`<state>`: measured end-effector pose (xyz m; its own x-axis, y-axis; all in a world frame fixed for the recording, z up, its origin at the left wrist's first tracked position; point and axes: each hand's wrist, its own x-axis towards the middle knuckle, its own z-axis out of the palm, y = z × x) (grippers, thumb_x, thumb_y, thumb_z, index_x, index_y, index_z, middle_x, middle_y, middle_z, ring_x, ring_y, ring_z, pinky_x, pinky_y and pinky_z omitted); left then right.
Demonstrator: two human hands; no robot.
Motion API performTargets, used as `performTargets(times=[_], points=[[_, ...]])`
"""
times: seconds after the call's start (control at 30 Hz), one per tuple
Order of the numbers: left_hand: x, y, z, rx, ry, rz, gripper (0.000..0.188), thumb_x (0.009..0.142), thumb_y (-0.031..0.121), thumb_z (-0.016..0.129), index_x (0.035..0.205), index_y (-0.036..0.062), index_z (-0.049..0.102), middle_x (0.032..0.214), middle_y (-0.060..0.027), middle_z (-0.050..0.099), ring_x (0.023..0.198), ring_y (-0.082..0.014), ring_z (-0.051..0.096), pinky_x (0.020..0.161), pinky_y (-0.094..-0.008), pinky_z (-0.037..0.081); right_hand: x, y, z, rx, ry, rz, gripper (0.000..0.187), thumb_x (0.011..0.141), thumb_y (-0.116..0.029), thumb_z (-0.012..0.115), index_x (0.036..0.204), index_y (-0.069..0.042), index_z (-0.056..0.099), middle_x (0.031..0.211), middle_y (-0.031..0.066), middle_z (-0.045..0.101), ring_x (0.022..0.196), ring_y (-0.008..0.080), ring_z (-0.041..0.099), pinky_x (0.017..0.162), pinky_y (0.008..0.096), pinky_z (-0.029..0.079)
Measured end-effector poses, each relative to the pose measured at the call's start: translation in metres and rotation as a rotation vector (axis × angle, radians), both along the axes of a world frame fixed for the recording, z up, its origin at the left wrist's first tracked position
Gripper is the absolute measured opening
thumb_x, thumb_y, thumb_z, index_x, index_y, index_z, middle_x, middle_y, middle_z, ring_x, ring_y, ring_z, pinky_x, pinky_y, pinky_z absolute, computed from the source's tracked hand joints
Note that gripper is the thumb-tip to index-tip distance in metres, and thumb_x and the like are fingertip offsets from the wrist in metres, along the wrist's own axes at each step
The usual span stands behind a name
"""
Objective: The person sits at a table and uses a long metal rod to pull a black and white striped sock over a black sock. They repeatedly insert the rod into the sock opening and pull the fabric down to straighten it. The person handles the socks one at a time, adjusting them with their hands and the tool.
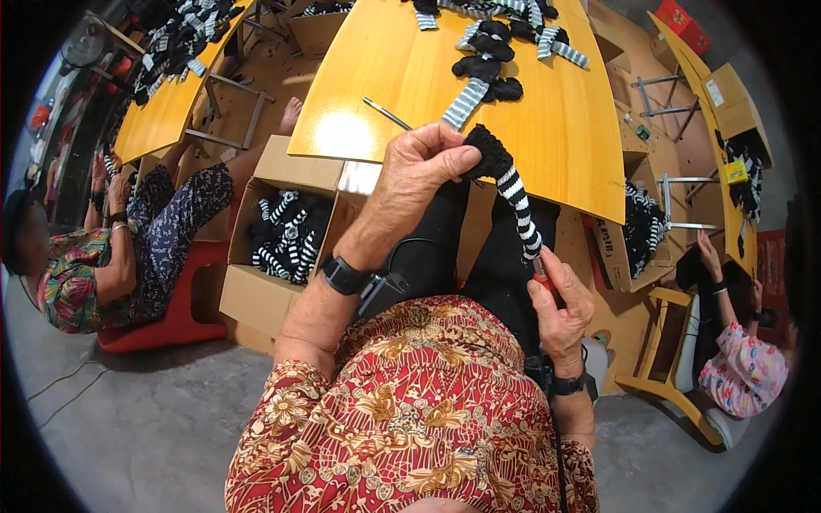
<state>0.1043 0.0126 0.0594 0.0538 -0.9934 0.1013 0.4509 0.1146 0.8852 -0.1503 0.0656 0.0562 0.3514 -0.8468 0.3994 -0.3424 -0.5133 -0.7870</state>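
Note:
My left hand point(423, 167) pinches the black end of a knitted piece point(518, 203) between thumb and fingers, in front of the table's near edge. From there its narrow black-and-white striped tube hangs down toward the right. At the tube's lower end my right hand point(560, 308) is closed around a tool with a red handle point(540, 275). The tool's far end is out of sight, and I cannot tell how far it reaches into the tube. A thin dark rod with a pale tip point(386, 113) lies on the yellow wooden table point(359, 68) beyond my left hand.
More black and grey-striped knitted pieces point(487, 68) lie across the table. An open carton point(256, 295) of striped pieces stands at my left, another carton point(637, 265) at my right. One person point(103, 274) sits to the left, another point(744, 368) to the right beside a wooden chair point(663, 376).

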Motion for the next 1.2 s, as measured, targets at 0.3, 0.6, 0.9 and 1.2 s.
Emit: performTargets(times=[0.3, 0.6, 0.9, 1.2], points=[[-0.001, 0.002, -0.011, -0.004, 0.013, 0.178, 0.016, 0.087, 0.012, 0.07, 0.099, 0.0023, 0.067, 0.085, 0.0014, 0.065, 0.078, -0.005, 0.058, 0.071, -0.0203, 0.047, -0.014, -0.011, 0.012, 0.147, 0.025, 0.141, 0.044, 0.078, 0.004, 0.064, 0.122, -0.002, 0.063, 0.074, 0.0045, 0.057, 0.064, 0.0102, 0.051, 0.058, 0.0246, 0.042], [-0.009, 0.002, 0.0, -0.042, -0.094, 0.134, 0.029, 0.087, 0.008, 0.069, 0.115, 0.0019, 0.064, 0.094, -0.0025, 0.067, 0.085, -0.006, 0.06, 0.076, -0.0199, 0.049, -0.011, -0.012, 0.018, 0.048, 0.096, 0.036, 0.044, 0.079, 0.006, 0.064, 0.123, -0.002, 0.063, 0.077, 0.0058, 0.06, 0.067, 0.0118, 0.056, 0.058, 0.0238, 0.045], [-0.019, 0.006, -0.011, -0.029, -0.147, 0.073, 0.017, 0.089, 0.011, 0.067, 0.103, 0.0024, 0.065, 0.087, 0.0022, 0.066, 0.076, -0.0039, 0.058, 0.07, -0.0185, 0.048, 0.013, -0.007, 0.001, -0.317, 0.119, -0.088, 0.046, 0.075, 0.008, 0.066, 0.12, -0.002, 0.064, 0.082, 0.0116, 0.064, 0.069, 0.0233, 0.062, 0.061, 0.0317, 0.051], [-0.002, 0.006, 0.007, -0.012, -0.055, 0.094, 0.019, 0.089, 0.013, 0.067, 0.104, 0.0016, 0.064, 0.092, 0.0001, 0.066, 0.084, -0.0067, 0.06, 0.079, -0.0208, 0.048, 0.004, -0.017, 0.007, -0.471, 0.255, 0.004, 0.052, 0.071, 0.009, 0.069, 0.121, -0.005, 0.064, 0.078, 0.0069, 0.055, 0.061, 0.0206, 0.055, 0.055, 0.0313, 0.047]])
